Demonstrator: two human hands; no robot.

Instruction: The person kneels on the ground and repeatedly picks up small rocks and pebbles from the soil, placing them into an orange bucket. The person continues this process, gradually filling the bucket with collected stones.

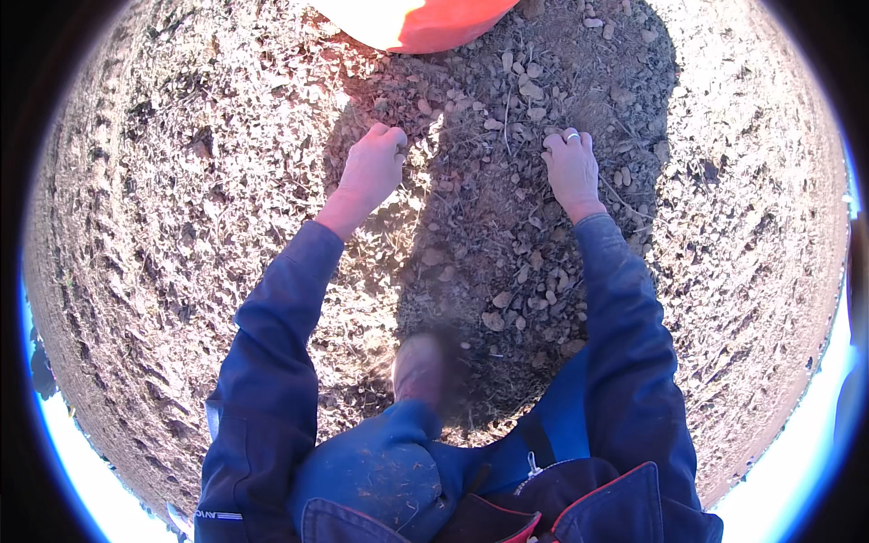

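My left hand (pixel 377 159) hovers over or touches the dry ground, fingers curled together; whether anything is in them is hidden. On the right, my right hand (pixel 572 170), with a ring on one finger, points down at the shaded soil, its fingertips bent under and out of sight. Between and around the hands lie pale oblong lumps (pixel 529 88) that look like peanut pods mixed with clods. Two more such pods (pixel 622 177) rest just right of my right hand. Dry stalks and leaf litter (pixel 506 122) are scattered among them.
An orange-red rounded container (pixel 448 27), partly cut off, stands at the top edge. My shoe (pixel 415 370) is below, and my blue-trousered knee (pixel 373 468) is bent. More lumps (pixel 493 321) lie in the shade. Sunlit litter-covered field (pixel 204 203) spreads to both sides.
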